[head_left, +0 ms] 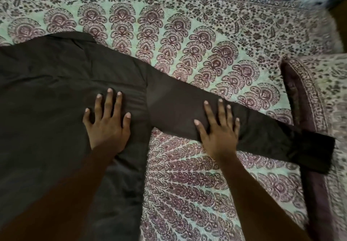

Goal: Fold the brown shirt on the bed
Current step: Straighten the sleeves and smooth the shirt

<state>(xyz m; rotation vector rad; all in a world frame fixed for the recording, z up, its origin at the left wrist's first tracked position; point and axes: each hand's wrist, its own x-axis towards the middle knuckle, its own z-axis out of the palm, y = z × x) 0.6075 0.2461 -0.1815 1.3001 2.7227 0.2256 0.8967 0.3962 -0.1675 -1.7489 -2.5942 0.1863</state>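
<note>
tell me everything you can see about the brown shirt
The brown shirt is dark, matte cloth, spread flat on the patterned bedspread, collar at the far edge. One long sleeve stretches to the right, its cuff lying on a pillow. The left hand presses flat on its body, the right hand on the sleeve.

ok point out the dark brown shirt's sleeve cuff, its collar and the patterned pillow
dark brown sleeve cuff [311,153]: head view, band middle
dark brown collar [75,38]: head view, its flap
patterned pillow [324,83]: head view, top face

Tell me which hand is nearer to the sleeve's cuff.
Right. The right hand lies flat on the sleeve, midway toward the cuff; the left hand lies on the shirt body, farther from it.
</note>
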